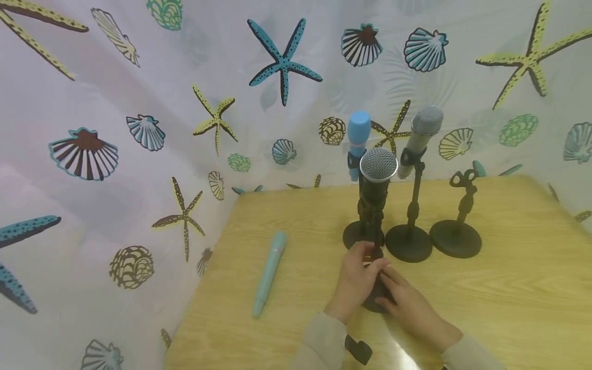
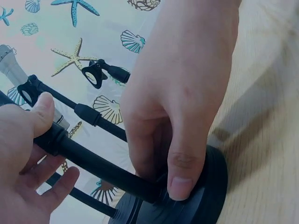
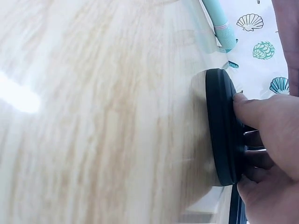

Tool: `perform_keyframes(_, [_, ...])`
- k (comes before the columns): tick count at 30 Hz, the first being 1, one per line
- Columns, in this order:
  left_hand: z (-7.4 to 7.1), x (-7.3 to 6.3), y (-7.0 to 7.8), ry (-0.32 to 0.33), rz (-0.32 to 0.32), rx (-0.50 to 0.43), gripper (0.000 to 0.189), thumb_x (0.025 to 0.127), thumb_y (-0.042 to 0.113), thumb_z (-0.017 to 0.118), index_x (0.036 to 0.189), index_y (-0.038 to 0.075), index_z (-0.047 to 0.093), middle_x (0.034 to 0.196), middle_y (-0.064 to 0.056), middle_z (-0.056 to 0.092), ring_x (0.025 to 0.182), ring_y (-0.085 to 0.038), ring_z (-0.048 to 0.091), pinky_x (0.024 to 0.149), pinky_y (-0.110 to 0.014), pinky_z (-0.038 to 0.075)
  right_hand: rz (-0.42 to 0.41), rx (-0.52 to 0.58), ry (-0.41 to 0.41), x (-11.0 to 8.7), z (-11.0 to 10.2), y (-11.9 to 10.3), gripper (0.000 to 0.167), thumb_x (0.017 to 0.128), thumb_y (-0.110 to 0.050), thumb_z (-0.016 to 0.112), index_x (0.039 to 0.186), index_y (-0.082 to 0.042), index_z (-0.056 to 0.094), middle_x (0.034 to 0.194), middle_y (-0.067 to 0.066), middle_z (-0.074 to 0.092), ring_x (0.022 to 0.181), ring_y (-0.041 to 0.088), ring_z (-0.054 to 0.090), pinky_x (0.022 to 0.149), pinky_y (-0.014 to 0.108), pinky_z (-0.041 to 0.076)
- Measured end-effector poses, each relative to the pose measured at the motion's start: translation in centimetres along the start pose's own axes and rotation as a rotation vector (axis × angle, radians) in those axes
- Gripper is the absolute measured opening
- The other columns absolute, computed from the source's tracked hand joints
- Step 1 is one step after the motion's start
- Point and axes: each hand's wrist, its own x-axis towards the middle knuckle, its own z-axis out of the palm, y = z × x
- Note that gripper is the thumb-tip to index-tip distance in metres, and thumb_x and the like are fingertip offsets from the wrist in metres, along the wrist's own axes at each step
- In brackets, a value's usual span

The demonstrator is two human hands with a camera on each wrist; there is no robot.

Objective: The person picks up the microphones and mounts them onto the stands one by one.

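Observation:
A black microphone stand (image 1: 377,231) with a round base (image 3: 222,128) stands in front of me, carrying a dark microphone with a silver mesh head (image 1: 379,164). My left hand (image 1: 353,280) holds the stand's pole (image 2: 103,165), thumb on one side and fingers on the other. Down at the base, my right hand (image 1: 411,306) grips its edge from the right; in the left wrist view its thumb (image 2: 181,179) presses the base's upper face. The hands partly hide the base in the head view.
Behind stand two more stands, bearing a blue microphone (image 1: 358,128) and a grey-silver microphone (image 1: 423,128). Right of them is a stand with a bare clip (image 1: 464,180). A teal microphone (image 1: 269,275) lies on the wooden table (image 1: 222,318) at left. A shell-patterned curtain (image 1: 259,128) hangs behind.

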Motion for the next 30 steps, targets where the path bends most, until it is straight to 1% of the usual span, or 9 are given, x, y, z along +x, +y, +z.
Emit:
perform_keyframes(5, [-0.3, 0.2, 0.1, -0.027, 0.115, 0.124, 0.024, 0.093, 0.026, 0.067, 0.111, 0.009, 0.065, 0.110, -0.003, 0.069, 0.103, -0.014, 0.065, 0.090, -0.021, 0.054, -0.022, -0.019, 0.019, -0.1, 0.2, 0.2, 0.059, 0.082, -0.015, 0.079, 0.126, 0.017, 0.055, 0.140, 0.034, 0.048, 0.123, 0.049, 0.055, 0.095, 0.053, 0.052])
perform_keyframes(12, [-0.6, 0.7, -0.6, -0.120, 0.168, 0.118, 0.024, 0.095, 0.027, 0.061, 0.112, 0.010, 0.064, 0.109, -0.003, 0.072, 0.107, -0.013, 0.068, 0.094, -0.022, 0.053, 0.021, 0.014, -0.028, -0.2, 0.1, 0.1, 0.066, 0.082, -0.020, 0.080, 0.130, 0.016, 0.052, 0.144, 0.033, 0.046, 0.127, 0.048, 0.052, 0.099, 0.054, 0.049])
perform_keyframes(15, [-0.9, 1.2, -0.9, -0.190, 0.192, 0.105, 0.025, 0.096, 0.026, 0.058, 0.114, 0.009, 0.063, 0.109, -0.005, 0.072, 0.109, -0.014, 0.068, 0.098, -0.022, 0.051, 0.050, 0.028, -0.055, -0.3, 0.0, 0.1, 0.067, 0.083, -0.022, 0.079, 0.131, 0.017, 0.051, 0.147, 0.031, 0.043, 0.130, 0.049, 0.049, 0.102, 0.055, 0.048])
perform_keyframes(17, [-1.1, 1.4, -1.1, -0.239, 0.171, 0.069, 0.026, 0.097, 0.027, 0.056, 0.115, 0.009, 0.062, 0.110, -0.005, 0.072, 0.112, -0.014, 0.067, 0.100, -0.023, 0.050, 0.058, 0.032, -0.065, -0.3, 0.0, 0.1, 0.068, 0.084, -0.022, 0.078, 0.132, 0.017, 0.051, 0.149, 0.031, 0.041, 0.130, 0.049, 0.048, 0.102, 0.055, 0.047])
perform_keyframes(19, [-1.1, 1.4, -1.4, -0.274, 0.115, 0.021, 0.028, 0.097, 0.030, 0.055, 0.117, 0.012, 0.062, 0.113, -0.004, 0.072, 0.115, -0.012, 0.066, 0.101, -0.023, 0.049, 0.049, 0.035, -0.057, -0.4, 0.0, 0.1, 0.067, 0.083, -0.021, 0.079, 0.131, 0.017, 0.051, 0.149, 0.031, 0.041, 0.130, 0.049, 0.048, 0.102, 0.055, 0.047])
perform_keyframes(22, [-1.0, 0.8, -1.9, -0.284, 0.033, 0.018, 0.036, 0.098, 0.037, 0.052, 0.124, 0.013, 0.061, 0.118, -0.001, 0.071, 0.115, -0.011, 0.065, 0.099, -0.023, 0.050, 0.026, 0.032, -0.042, -0.5, 0.3, 0.2, 0.068, 0.082, -0.020, 0.079, 0.132, 0.017, 0.051, 0.148, 0.031, 0.041, 0.129, 0.049, 0.049, 0.100, 0.055, 0.048])
perform_keyframes(24, [-0.9, 0.3, -2.3, -0.274, 0.011, 0.075, 0.039, 0.099, 0.039, 0.050, 0.127, 0.013, 0.061, 0.121, -0.001, 0.071, 0.115, -0.012, 0.065, 0.097, -0.023, 0.052, 0.011, 0.037, -0.033, -0.5, 0.5, 0.3, 0.068, 0.083, -0.020, 0.079, 0.132, 0.018, 0.050, 0.147, 0.032, 0.042, 0.129, 0.050, 0.048, 0.100, 0.055, 0.047])
perform_keyframes(26, [-0.7, -0.2, -2.9, -0.279, 0.011, 0.168, 0.038, 0.101, 0.037, 0.048, 0.127, 0.013, 0.061, 0.122, 0.000, 0.070, 0.113, -0.012, 0.066, 0.095, -0.022, 0.053, 0.000, 0.040, -0.027, -0.6, 0.6, 0.3, 0.069, 0.083, -0.019, 0.079, 0.134, 0.017, 0.049, 0.146, 0.032, 0.042, 0.130, 0.050, 0.048, 0.101, 0.055, 0.046])
perform_keyframes(30, [-0.4, -1.1, -4.1, -0.335, 0.043, 0.374, 0.029, 0.102, 0.025, 0.050, 0.124, 0.012, 0.063, 0.122, 0.000, 0.069, 0.113, -0.010, 0.065, 0.095, -0.020, 0.052, -0.026, 0.043, 0.015, -0.5, 0.7, 0.5, 0.070, 0.081, -0.017, 0.080, 0.135, 0.015, 0.049, 0.145, 0.031, 0.044, 0.129, 0.050, 0.049, 0.101, 0.055, 0.046])
